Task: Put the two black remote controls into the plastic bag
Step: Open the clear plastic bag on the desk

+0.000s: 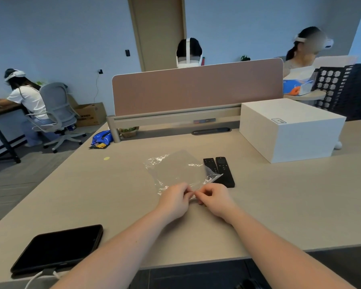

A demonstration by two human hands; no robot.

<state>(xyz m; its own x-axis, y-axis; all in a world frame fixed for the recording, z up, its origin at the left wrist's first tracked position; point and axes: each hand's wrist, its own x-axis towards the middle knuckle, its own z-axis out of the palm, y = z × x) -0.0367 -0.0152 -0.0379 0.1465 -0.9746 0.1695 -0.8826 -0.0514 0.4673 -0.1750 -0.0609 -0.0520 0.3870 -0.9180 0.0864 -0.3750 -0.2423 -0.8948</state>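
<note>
A clear plastic bag (175,170) lies flat on the beige desk, its near edge crinkled. My left hand (173,200) and my right hand (214,198) both pinch that near edge, fingertips almost touching. Two black remote controls lie side by side just right of the bag: a shorter one (210,164) on the left and a longer one (225,172) on the right. A corner of the bag overlaps their near ends. Neither hand touches the remotes.
A white box (290,130) stands to the right behind the remotes. A black phone (58,248) with a white cable lies at the near left. A pink desk divider (196,90) runs across the back. A blue packet (101,137) sits far left. People sit beyond.
</note>
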